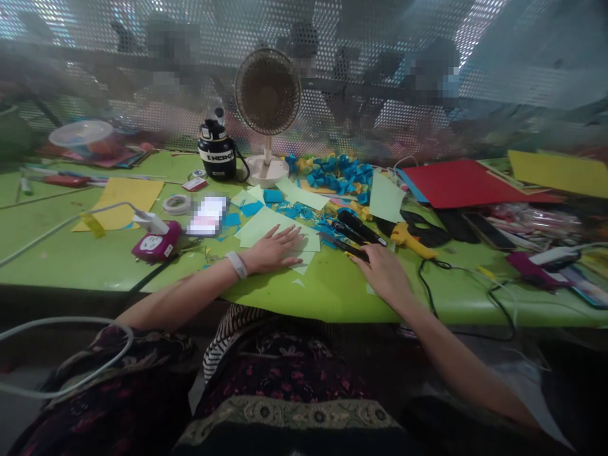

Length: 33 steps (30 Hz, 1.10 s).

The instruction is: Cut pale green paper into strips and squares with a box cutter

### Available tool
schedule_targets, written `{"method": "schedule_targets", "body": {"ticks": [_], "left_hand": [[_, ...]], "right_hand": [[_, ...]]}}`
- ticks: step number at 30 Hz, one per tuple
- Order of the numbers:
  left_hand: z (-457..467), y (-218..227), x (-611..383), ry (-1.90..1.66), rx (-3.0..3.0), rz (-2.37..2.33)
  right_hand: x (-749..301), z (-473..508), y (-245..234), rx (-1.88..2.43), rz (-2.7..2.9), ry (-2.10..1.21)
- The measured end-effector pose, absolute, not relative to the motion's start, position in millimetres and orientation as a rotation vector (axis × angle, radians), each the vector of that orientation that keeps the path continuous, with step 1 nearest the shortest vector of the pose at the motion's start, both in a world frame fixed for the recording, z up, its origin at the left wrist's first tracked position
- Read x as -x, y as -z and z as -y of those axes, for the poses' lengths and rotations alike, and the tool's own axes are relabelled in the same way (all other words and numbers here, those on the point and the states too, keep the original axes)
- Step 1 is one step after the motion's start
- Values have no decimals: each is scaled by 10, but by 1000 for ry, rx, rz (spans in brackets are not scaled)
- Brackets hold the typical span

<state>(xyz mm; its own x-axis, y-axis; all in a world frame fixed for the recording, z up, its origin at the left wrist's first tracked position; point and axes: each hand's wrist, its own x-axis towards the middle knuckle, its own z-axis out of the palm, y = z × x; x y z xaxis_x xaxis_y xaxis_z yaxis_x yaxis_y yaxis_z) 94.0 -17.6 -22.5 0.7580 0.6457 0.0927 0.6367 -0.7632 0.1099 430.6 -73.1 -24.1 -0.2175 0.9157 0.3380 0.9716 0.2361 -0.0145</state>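
Note:
My left hand lies flat with fingers spread on pale green paper sheets on the green table; a white band sits on its wrist. My right hand rests palm down at the handles of black scissors, fingers curled toward them; whether it grips them is hidden. A black marker-like tool and a yellow glue gun lie just beyond the right hand.
A small desk fan, a black bottle, a tape roll, a purple power strip, blue paper scraps, red and yellow sheets lie about. Cables trail at both sides. People sit behind a mesh screen.

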Motion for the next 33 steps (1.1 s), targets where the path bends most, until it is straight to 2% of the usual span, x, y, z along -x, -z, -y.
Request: {"method": "schedule_targets", "body": {"ticks": [20,33], "left_hand": [[187,178,-901,-91,-2786,-950],[185,172,-899,-98,-2776,-962]], "right_hand": [[-4197,669,151,1445,2381,63],[-4212,816,74,1469,2349,-2]]}}
